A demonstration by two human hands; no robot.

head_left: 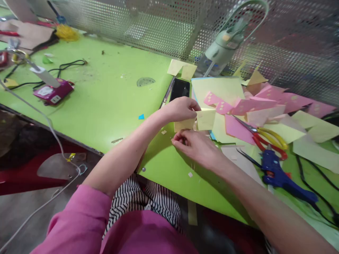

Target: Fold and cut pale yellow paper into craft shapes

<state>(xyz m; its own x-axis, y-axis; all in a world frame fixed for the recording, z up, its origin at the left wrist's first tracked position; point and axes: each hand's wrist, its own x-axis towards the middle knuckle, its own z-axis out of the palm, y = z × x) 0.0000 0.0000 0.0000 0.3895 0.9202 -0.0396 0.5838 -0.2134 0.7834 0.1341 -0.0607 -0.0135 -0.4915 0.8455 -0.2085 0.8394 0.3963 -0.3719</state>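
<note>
Over the front part of the green table, my left hand pinches the top of a pale yellow folded paper piece, whose panels hang on both sides of the fingertips. Just below it is my right hand, closed, with thumb and fingertips together beside the lower edge of that paper; whatever they hold is too small or hidden to make out. A black phone lies flat behind my left hand. Tiny paper scraps are scattered around both hands.
Scissors and a blue glue gun lie at right, among pink paper strips and yellow sheets. A green bottle stands against the perforated metal panel. A purple power adapter with cables is at left.
</note>
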